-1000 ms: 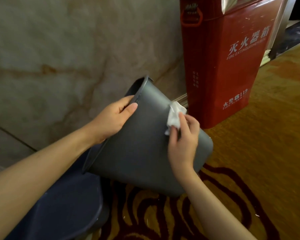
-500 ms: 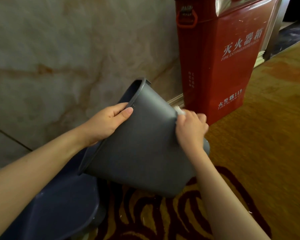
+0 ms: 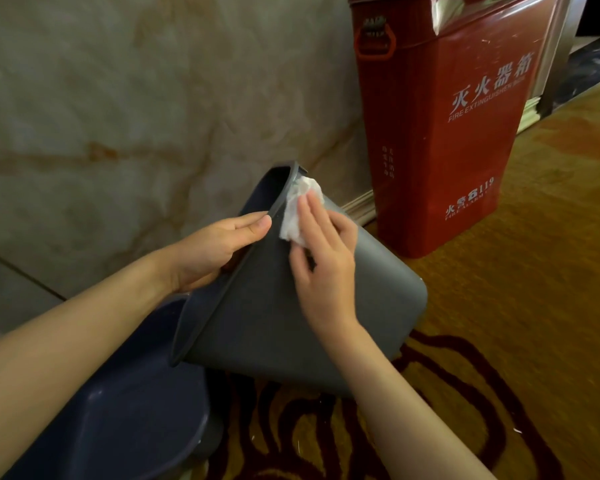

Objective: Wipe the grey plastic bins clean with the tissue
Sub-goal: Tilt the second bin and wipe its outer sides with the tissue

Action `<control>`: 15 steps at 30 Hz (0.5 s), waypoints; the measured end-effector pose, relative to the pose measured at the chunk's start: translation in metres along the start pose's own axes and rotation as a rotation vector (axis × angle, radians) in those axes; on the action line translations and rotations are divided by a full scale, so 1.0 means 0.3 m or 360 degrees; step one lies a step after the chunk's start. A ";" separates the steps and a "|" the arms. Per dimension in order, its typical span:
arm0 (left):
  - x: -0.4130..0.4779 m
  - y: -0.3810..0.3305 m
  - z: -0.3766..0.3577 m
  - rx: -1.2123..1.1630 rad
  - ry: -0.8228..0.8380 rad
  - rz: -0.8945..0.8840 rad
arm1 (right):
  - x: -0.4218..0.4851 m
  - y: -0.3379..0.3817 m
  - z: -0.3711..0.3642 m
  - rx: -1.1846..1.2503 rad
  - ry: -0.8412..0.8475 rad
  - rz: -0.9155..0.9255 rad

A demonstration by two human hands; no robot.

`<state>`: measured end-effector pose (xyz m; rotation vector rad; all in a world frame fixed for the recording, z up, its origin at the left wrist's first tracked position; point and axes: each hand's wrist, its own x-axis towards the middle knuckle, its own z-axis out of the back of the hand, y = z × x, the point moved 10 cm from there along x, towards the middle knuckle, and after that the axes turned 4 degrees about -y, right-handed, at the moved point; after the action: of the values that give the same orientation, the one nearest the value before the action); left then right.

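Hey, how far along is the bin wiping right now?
Midway at best. The left hand grips the tilted grey bin at its rim while the right hand presses the tissue flat on the outer wall below it. Nothing looks plainly finished. The second bin at lower left has no hand on it, so it seems left.

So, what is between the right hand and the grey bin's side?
The white tissue; the right hand presses it against the bin's outer side, near the rim, as the head view shows.

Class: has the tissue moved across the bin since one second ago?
Yes. The tissue slid left, away from the red box, toward the bin's rim.
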<state>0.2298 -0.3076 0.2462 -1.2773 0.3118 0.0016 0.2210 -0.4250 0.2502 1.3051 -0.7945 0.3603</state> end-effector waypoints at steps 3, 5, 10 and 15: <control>0.008 0.000 0.006 -0.0027 -0.0023 -0.0012 | -0.031 0.052 -0.031 0.0016 -0.0010 0.0130; 0.008 0.001 0.007 -0.0041 -0.0022 -0.0016 | -0.049 0.073 -0.046 0.0018 -0.0043 0.0181; 0.012 -0.003 0.005 -0.0059 -0.0039 -0.0050 | -0.029 0.077 -0.034 -0.0153 -0.0110 0.0355; 0.038 -0.008 -0.011 0.0010 -0.0047 -0.0071 | -0.017 0.002 0.039 -0.0183 -0.0196 0.0304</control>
<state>0.2403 -0.3132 0.2450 -1.2768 0.2576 -0.0183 0.2133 -0.4349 0.2478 1.1549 -1.0330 0.3827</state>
